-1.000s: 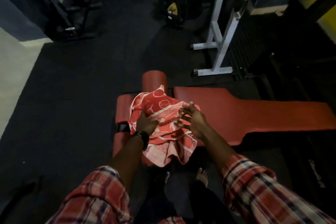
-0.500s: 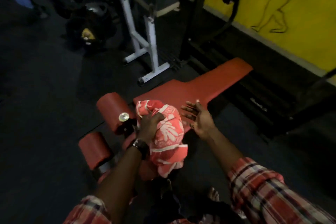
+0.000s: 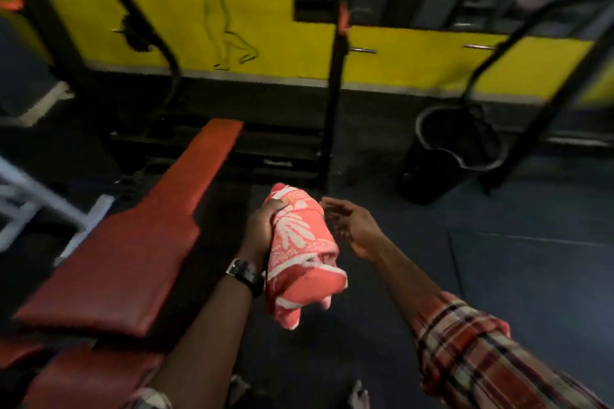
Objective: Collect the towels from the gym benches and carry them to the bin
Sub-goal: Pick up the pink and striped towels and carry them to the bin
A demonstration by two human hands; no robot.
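towel [image 3: 299, 242] now lifted off bench [image 3: 133, 242] | left hand [image 3: 262, 229] fingers wrapped round it | right hand [image 3: 355, 229] has let go, fingers loose, empty | likely bin [image 3: 432, 173] ahead: carry next

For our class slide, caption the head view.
Left hand grips a bunched red towel beside the bench; right hand open.

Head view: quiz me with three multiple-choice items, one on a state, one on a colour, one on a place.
1. The right hand is: A open, empty; B a fist; C gripping the towel.
2. The bench padding is: A blue; B red; C green.
3. The towel is: A on the bench; B in the right hand; C in the left hand.
Key: 1A, it is spread and holds nothing; 2B, the pad at left is red; 3C, that hand grips the bundle, off the bench.
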